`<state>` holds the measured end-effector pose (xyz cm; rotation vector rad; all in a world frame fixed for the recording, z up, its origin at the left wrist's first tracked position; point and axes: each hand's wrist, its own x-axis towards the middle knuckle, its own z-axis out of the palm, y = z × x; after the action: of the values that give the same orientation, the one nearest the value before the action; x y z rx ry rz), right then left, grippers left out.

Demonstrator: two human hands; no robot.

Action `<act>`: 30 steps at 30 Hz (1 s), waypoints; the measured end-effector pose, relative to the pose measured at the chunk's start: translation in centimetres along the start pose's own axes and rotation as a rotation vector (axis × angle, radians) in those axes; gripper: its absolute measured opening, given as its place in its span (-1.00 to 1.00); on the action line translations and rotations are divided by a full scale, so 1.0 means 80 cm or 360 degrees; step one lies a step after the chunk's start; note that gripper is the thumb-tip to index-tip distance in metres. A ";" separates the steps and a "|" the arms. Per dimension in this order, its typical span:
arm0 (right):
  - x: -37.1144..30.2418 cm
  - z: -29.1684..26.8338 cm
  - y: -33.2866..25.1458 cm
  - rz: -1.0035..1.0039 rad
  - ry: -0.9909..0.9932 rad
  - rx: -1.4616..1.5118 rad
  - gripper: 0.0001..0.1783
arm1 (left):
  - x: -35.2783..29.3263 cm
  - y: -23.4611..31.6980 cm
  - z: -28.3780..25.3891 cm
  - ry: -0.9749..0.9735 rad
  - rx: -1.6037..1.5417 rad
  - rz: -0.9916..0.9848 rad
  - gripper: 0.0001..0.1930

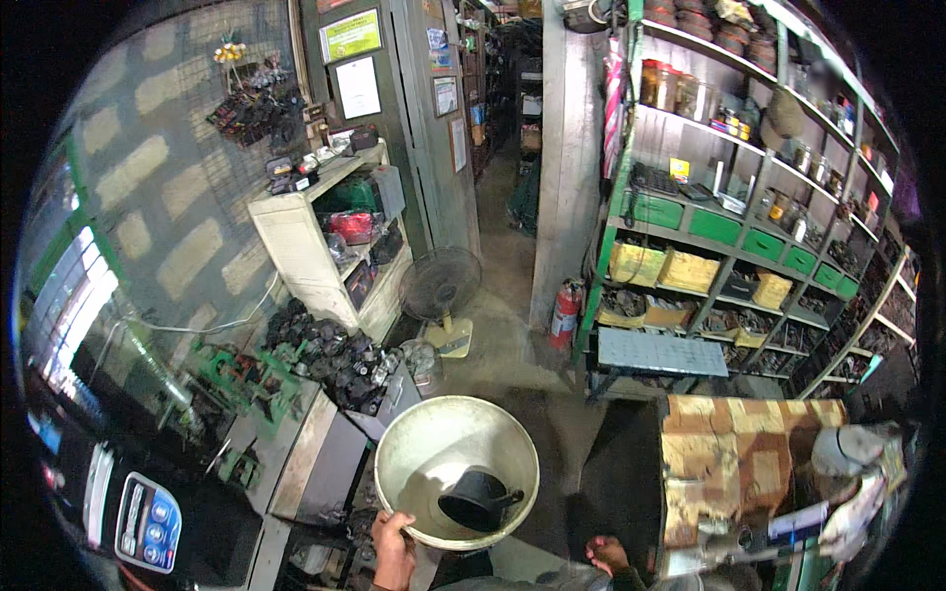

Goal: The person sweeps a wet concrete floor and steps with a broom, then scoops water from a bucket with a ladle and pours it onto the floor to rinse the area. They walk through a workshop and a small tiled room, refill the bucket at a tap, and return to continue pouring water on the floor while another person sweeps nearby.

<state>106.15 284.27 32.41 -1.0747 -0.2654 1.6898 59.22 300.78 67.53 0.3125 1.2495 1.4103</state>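
Nearest me: left hand point(392, 547) clamped on the near-left rim of a round off-white plastic bucket point(419, 458), black handled cup point(473, 500) inside. Right hand point(607, 555) apart, fingers curled, cannot tell if holding anything; brown-and-tan patched tabletop point(729, 463) to its right.

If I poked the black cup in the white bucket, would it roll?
Maybe a little: the black cup looks round, but its handle sticks out and would probably stop a full turn. It's likely light and stiff, since it looks like plastic holding its shape in the bucket.
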 end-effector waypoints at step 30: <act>0.934 0.220 -0.740 0.0192 0.0966 -0.0854 -0.70 | 1.006 0.241 1.059 -0.0529 -0.0049 0.0419 -0.87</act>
<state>129.39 377.97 41.25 -1.9771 -0.2671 1.3370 90.55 414.40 79.63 0.6814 0.9364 1.5238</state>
